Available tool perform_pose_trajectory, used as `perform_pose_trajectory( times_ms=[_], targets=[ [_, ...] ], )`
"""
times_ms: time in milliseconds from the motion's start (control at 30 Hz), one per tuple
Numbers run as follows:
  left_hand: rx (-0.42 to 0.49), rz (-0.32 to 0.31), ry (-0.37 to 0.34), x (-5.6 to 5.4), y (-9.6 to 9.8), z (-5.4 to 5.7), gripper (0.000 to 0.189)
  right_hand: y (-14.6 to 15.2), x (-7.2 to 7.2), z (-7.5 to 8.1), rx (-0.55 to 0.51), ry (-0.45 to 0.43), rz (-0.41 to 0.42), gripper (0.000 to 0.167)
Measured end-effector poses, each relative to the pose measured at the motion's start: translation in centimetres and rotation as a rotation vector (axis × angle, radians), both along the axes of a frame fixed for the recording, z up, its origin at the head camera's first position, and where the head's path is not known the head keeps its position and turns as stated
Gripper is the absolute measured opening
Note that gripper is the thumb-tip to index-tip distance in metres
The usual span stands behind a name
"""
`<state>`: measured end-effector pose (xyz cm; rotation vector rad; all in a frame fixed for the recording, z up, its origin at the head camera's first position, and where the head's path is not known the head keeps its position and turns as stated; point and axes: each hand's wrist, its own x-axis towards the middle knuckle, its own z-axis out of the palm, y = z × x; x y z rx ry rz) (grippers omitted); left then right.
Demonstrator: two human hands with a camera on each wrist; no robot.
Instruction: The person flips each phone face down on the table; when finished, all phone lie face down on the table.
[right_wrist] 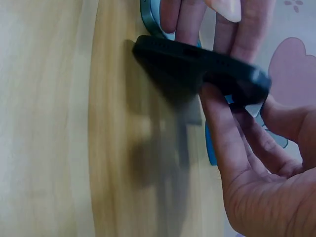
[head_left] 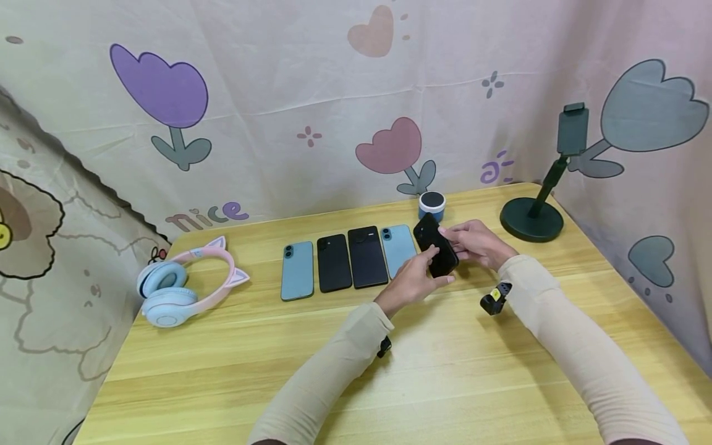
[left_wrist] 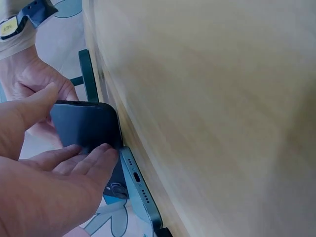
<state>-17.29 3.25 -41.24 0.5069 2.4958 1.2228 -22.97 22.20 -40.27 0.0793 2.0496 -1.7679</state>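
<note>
A black phone is tilted above the table at the right end of a row of phones, its camera side facing the head view. My right hand pinches it along its right edge; in the right wrist view the thumb is at one corner and a finger lies underneath. With extended fingers, my left hand touches the phone's lower left part, its thumb stretched out by the bottom edge. The left wrist view shows these fingertips against the dark phone back. Just left of it lies a light blue phone.
Further left in the row are two black phones and another light blue phone. Behind the hands stands a small blue-and-white cylinder. A dark green phone stand is at right, cat-ear headphones at left, a printed curtain behind.
</note>
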Motion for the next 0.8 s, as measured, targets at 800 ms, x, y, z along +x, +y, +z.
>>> perform_pose_trajectory(
  times_ms=[800],
  targets=[
    [-0.194, -0.096, 0.083, -0.5, -0.2, -0.5, 0.072, 0.6, 0.4, -1.5, 0.21, 0.079, -0.094, 0.033]
  ],
)
